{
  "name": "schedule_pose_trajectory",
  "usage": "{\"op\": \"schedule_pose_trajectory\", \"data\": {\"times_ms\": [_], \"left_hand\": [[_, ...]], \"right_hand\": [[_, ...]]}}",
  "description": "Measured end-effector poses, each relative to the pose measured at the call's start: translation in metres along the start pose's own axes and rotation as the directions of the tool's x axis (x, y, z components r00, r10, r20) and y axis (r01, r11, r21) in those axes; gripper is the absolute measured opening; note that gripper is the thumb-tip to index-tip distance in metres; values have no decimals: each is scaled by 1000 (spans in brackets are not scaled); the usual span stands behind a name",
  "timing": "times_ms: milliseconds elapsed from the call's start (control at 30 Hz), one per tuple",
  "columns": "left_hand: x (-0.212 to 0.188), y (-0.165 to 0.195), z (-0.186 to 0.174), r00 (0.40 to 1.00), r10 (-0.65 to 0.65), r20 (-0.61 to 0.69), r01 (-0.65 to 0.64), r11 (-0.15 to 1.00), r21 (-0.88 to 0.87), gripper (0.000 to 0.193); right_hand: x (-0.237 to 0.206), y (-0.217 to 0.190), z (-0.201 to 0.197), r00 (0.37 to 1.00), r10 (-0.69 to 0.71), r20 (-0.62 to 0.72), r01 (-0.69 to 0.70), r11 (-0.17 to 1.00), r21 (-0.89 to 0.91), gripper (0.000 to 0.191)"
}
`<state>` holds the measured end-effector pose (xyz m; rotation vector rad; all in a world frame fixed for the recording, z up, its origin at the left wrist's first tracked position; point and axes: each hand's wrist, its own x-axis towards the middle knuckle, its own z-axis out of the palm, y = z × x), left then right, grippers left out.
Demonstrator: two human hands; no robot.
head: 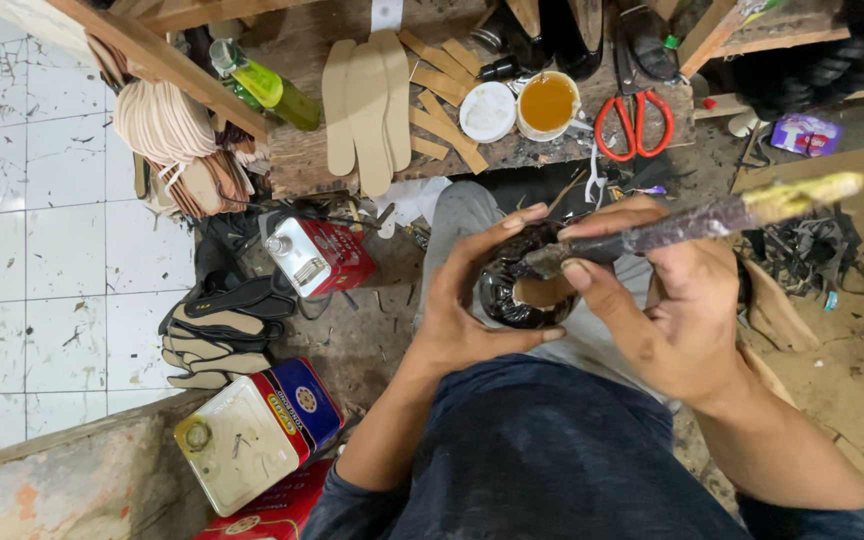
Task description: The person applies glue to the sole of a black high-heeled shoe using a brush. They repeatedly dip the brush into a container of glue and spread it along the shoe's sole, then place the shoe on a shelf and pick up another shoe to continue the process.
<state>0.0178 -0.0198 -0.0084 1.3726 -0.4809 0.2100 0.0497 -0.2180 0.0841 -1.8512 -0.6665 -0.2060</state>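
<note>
My left hand (467, 300) cups a glossy black shoe part (512, 285) over my lap, fingers wrapped round its left side. My right hand (662, 300) grips a dark, glue-caked brush (692, 222). Its handle points up to the right and ends in a yellowish tip. The brush head rests on the tan inner face of the black piece. Both hands are close together above my grey trousers.
A wooden bench (512, 150) ahead holds tan insoles (367, 95), a cup of amber glue (548, 103), a white lid (487, 111), red-handled scissors (634, 125) and a green bottle (267, 88). Metal tins (252, 435) and stacked sandal soles (214, 335) lie left on the floor.
</note>
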Motion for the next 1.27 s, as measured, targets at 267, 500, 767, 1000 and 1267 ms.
{"op": "schedule_pose_trajectory", "data": {"times_ms": [267, 500, 767, 1000, 1267], "left_hand": [[-1, -2, -6, 1000, 5, -21, -6, 999, -53, 87], [3, 4, -2, 999, 32, -30, -29, 995, 92, 90], [7, 8, -4, 997, 73, -22, -65, 965, 255, 93], [3, 1, -2, 998, 23, -62, -21, 999, 26, 94], [0, 4, 1, 997, -28, -76, 26, 999, -32, 91]], "right_hand": [[-9, -3, 0, 992, -20, -127, 15, 999, -35, 24], [-13, 2, -1, 998, -22, -51, 24, 999, 39, 29], [-7, -5, 2, 994, -74, -84, 71, 997, -36, 27], [3, -13, -3, 961, -263, -82, 236, 939, -251, 30], [8, -17, -1, 921, -389, -26, 341, 836, -430, 28]]}}
